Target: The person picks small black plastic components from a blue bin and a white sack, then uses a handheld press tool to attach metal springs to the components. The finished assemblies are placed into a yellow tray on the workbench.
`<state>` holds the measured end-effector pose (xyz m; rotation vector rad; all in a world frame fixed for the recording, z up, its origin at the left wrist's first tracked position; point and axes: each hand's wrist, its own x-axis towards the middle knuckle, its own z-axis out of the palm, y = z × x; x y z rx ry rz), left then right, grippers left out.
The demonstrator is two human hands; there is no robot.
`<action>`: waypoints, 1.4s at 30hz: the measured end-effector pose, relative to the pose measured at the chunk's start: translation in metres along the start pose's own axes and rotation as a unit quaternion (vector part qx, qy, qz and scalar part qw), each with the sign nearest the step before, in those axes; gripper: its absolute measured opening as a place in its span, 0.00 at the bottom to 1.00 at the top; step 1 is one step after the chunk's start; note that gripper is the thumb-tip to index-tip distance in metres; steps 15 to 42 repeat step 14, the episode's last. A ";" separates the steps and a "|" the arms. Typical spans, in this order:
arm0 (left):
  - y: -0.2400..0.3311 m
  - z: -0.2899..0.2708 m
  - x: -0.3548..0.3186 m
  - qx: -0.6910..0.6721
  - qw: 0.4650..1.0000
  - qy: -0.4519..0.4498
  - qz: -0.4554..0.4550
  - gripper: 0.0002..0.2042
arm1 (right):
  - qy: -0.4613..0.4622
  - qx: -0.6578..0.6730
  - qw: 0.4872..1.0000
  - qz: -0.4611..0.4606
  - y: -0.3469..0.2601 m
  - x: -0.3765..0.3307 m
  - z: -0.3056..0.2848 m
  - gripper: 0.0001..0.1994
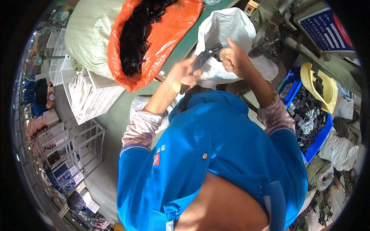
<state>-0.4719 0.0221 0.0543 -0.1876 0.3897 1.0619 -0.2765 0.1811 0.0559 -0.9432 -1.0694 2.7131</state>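
My left hand [182, 75] is closed around a long black part [202, 60], held tilted up and to the right in front of my chest. The part looks like dark plastic with a small bright spot near its far end; its exact kind I cannot tell. Just right of that end is my right hand [233, 59], thumb raised and the other fingers curled in. Whatever may be inside those fingers is hidden. Both hands are over a white plastic bag [227, 27] with its mouth open. Beyond my left hand, an orange bag [169, 46] holds many black parts [133, 46].
A blue bin [326, 133] of black and silvery pieces stands at right, a yellow container [330, 90] on it. Metal machinery [269, 38] is at the far right. A pale sack [90, 38], white crates [94, 102] and a metal rack [86, 142] occupy the left.
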 end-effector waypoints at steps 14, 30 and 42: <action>-0.018 0.008 0.018 -0.051 0.995 -0.012 -0.084 0.18 | 0.119 -0.013 0.974 -0.192 0.035 -0.019 0.006 0.23; -0.018 0.008 0.018 -0.051 0.995 -0.012 -0.084 0.18 | 0.119 -0.013 0.974 -0.192 0.035 -0.019 0.006 0.23; -0.018 0.008 0.018 -0.051 0.995 -0.012 -0.084 0.18 | 0.119 -0.013 0.974 -0.192 0.035 -0.019 0.006 0.23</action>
